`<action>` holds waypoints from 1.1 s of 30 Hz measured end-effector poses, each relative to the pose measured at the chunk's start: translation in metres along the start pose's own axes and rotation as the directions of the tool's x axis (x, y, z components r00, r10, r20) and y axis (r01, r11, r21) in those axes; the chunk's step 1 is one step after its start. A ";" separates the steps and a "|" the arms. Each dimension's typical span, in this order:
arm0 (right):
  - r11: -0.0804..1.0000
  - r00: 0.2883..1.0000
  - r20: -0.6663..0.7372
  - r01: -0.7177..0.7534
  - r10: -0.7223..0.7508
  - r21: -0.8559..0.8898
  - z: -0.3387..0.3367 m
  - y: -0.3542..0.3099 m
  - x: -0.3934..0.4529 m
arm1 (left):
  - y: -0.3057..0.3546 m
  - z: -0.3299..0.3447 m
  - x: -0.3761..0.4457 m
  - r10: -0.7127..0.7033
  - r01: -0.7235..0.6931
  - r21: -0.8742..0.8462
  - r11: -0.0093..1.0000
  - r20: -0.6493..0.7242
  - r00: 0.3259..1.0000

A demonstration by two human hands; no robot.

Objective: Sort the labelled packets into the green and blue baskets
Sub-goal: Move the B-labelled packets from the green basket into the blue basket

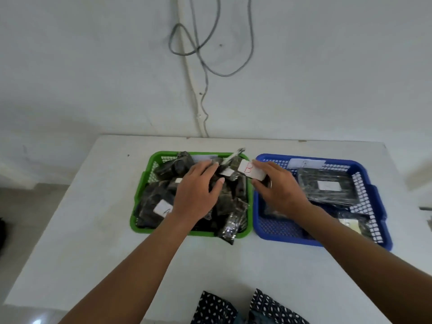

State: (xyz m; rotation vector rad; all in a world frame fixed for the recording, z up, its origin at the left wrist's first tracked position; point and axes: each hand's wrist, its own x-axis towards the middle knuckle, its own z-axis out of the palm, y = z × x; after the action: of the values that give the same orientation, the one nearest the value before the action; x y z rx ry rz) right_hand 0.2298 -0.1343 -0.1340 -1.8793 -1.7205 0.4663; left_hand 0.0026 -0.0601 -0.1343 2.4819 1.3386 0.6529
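A green basket (140, 190) sits left of a blue basket (374, 197) on the white table. The green basket is piled with several dark packets carrying white labels; one label (163, 208) shows near its front left. My left hand (198, 190) rests palm down on that pile, fingers spread over the packets. My right hand (278, 185) grips a dark packet with a white label marked with a red B (251, 170), held over the gap between the two baskets. The blue basket holds a large flat dark packet (327, 185) and another packet (353, 224) at the front right.
The white table (233, 265) stands against a white wall with grey cables (205, 54) hanging down. A paper label (306, 163) is fixed on the blue basket's back wall. My patterned clothing (245, 307) shows at the table's near edge.
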 end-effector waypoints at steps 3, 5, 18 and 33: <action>0.992 0.991 -0.056 -0.120 0.118 -0.044 -0.031 0.039 -0.026 | 0.041 0.030 0.013 0.039 -0.036 -0.072 0.997 0.044 0.998; 0.979 0.981 -0.066 -0.187 0.183 -0.074 -0.048 0.063 -0.043 | 0.065 0.050 0.017 0.056 -0.046 -0.106 0.993 0.094 0.994; 0.992 0.907 0.404 -0.092 0.119 -0.085 -0.030 0.104 -0.097 | 0.104 0.114 0.007 -0.116 0.093 0.104 0.990 0.240 0.964; 0.854 0.786 0.489 -0.500 0.377 0.144 -0.001 0.106 -0.082 | 0.097 0.121 0.008 -0.148 0.098 0.199 0.975 0.256 0.955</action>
State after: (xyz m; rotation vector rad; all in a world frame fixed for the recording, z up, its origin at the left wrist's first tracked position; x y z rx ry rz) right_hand 0.3052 -0.2195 -0.2055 -2.0742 -1.3499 1.3431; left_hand 0.1367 -0.1076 -0.1973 2.4875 1.4878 0.1595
